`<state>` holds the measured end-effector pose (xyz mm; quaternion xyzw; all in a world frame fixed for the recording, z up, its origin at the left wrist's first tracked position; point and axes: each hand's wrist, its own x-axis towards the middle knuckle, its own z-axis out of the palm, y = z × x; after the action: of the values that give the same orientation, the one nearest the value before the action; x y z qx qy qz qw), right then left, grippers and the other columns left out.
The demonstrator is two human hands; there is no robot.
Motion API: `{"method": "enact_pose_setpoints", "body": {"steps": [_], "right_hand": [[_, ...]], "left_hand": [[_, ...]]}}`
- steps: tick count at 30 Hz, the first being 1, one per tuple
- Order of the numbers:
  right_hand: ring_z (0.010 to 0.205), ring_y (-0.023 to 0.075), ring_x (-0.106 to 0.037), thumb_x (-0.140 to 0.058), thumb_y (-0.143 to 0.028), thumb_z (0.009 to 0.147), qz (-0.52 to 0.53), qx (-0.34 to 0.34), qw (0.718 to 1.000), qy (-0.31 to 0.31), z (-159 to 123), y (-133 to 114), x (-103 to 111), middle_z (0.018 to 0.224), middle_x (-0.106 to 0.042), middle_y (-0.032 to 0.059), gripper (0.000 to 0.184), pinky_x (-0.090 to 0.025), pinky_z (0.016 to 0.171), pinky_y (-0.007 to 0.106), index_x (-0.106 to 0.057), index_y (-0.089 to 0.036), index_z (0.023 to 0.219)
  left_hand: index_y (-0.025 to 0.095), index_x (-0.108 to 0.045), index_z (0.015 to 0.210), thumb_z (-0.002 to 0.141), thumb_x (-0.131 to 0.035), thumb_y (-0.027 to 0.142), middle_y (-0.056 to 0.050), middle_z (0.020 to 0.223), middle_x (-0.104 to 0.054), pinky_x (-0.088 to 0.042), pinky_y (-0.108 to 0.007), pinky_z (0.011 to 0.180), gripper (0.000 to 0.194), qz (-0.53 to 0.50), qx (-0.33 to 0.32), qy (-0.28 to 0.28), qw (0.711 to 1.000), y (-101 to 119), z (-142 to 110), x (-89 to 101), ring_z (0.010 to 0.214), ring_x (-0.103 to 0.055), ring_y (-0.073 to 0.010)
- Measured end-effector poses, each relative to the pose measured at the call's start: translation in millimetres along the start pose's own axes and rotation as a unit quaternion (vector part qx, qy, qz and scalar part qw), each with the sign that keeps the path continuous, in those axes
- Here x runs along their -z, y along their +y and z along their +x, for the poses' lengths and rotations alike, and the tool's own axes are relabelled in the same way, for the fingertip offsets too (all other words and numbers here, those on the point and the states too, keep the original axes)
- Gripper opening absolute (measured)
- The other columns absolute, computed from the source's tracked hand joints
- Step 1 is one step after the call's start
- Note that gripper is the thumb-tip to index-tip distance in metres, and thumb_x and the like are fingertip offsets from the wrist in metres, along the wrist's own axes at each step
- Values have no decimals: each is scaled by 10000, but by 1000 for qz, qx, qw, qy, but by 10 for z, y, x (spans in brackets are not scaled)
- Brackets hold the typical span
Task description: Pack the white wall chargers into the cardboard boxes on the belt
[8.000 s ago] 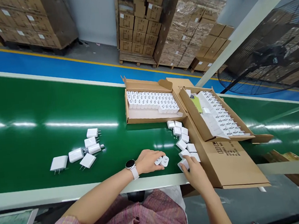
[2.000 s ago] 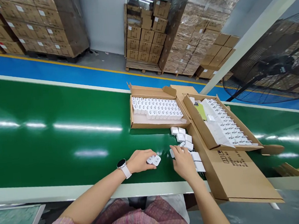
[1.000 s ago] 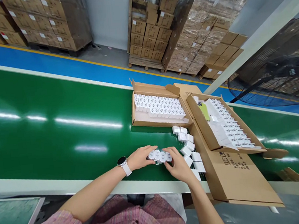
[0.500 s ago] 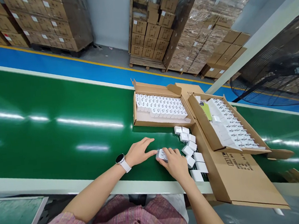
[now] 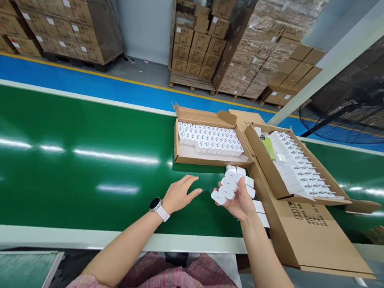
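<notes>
Hands apart; risk of white wall chargers (image 5: 227, 188) sliding off the cupped right hand (image 5: 240, 202) on palm tilt, left hand (image 5: 179, 194) open and empty.

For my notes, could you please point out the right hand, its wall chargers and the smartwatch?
right hand (image 5: 240, 201), head view, on the palm
wall chargers (image 5: 227, 192), head view, on the middle one
smartwatch (image 5: 155, 204), head view, on its face

Bright, glare on conveyor belt (image 5: 64, 182), warped edges
</notes>
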<state>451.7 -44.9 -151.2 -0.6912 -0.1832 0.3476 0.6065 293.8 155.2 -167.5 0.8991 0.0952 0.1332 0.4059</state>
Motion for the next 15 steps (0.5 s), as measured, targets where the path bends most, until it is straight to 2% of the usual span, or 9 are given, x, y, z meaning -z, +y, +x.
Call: {"method": "enact_pose_setpoints", "body": {"steps": [2, 4, 5, 6, 8, 10, 12, 15], "right_hand": [[904, 287, -707, -276, -837, 949, -44, 27, 998, 26, -3, -31, -18, 1062, -725, 101, 708, -565, 739, 433, -541, -269, 1278], [936, 284, -688, -420, -793, 945, -186, 71, 979, 32, 3, -64, -53, 1078, -725, 96, 646, -562, 767, 415, -569, -256, 1271], [959, 287, -674, -491, -760, 937, -285, 94, 954, 28, 10, -71, -89, 1095, -723, 95, 604, -555, 772, 404, -592, -256, 1254], [983, 292, -659, -547, -725, 930, -389, 114, 914, 21, 21, -68, -139, 1111, -720, 98, 557, -545, 767, 392, -614, -260, 1231], [1011, 303, -630, -621, -660, 924, -565, 141, 813, 5, 45, -27, -283, 1120, -715, 109, 469, -516, 727, 363, -649, -267, 1178], [1006, 306, -613, -663, -612, 926, -667, 154, 729, -8, 59, 40, -449, 1105, -710, 124, 420, -485, 688, 343, -662, -257, 1150], [985, 298, -606, -676, -599, 931, -713, 163, 682, -23, 52, 99, -581, 1096, -705, 126, 424, -465, 670, 336, -658, -245, 1164], [990, 288, -600, -671, -612, 935, -735, 168, 656, -32, 7, 123, -645, 1111, -701, 114, 435, -447, 667, 324, -647, -242, 1161]], "left_hand": [[248, -575, 1413, 1081, -407, 553, -67, 1385, -655, -561, -381, 1010, 481, -5, 2, 3, 1000, 12, 3, 4, 1191, -671, -260], [243, -568, 1424, 1088, -391, 545, -73, 1382, -655, -558, -385, 1017, 485, -12, 2, 7, 1000, 25, 4, 9, 1195, -668, -258], [242, -563, 1430, 1092, -383, 539, -75, 1378, -655, -557, -385, 1019, 485, -16, 2, 10, 1000, 30, 4, 10, 1194, -668, -255], [244, -558, 1437, 1096, -374, 532, -76, 1376, -655, -556, -383, 1021, 483, -20, 2, 12, 1000, 34, 3, 10, 1193, -668, -252], [250, -551, 1445, 1103, -355, 515, -76, 1374, -652, -555, -377, 1023, 475, -25, 5, 18, 1000, 37, 2, 5, 1197, -668, -247], [249, -544, 1451, 1105, -345, 508, -80, 1378, -646, -557, -376, 1016, 476, -22, 13, 18, 1000, 36, 2, -3, 1202, -669, -250], [245, -538, 1455, 1103, -344, 515, -88, 1389, -637, -565, -380, 1000, 484, -12, 21, 10, 1000, 35, 4, -12, 1206, -671, -260], [240, -531, 1458, 1103, -326, 520, -95, 1408, -622, -576, -392, 984, 496, -1, 31, 0, 1000, 38, 12, -22, 1215, -670, -273]]}}
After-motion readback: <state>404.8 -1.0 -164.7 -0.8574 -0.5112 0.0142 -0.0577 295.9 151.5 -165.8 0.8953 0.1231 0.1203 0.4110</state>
